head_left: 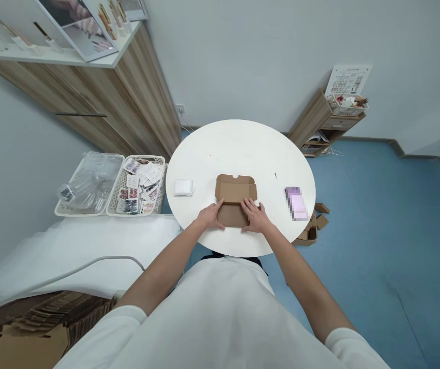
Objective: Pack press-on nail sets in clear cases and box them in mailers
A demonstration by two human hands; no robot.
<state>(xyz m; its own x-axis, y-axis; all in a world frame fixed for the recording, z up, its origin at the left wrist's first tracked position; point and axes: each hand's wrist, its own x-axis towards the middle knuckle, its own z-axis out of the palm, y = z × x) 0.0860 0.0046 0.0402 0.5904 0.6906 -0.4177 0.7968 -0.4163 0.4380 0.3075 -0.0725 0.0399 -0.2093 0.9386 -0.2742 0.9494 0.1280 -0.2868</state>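
A small brown cardboard mailer box (pixel 234 215) lies on the round white table (pixel 239 143) right in front of me. Its lid (pixel 236 189) stands opened away from me, with the side flaps showing. My left hand (pixel 211 216) grips the left side of the box, fingers at the hinge corner and thumb near the front. On the other side, my right hand (pixel 256 216) holds the right wall in the same way. The box's inside looks bare brown. A white folded packet (pixel 183 187) lies to the left, and a purple and pink packet (pixel 296 203), partly blurred, to the right.
Left of the table stand two white baskets, one with clear plastic bags (pixel 97 177), one with printed cards (pixel 139 187). Flat cardboard (pixel 23 343) is stacked at lower left. Opened boxes (pixel 312 228) sit below the table's right edge. A wooden cabinet (pixel 143 82) stands behind left.
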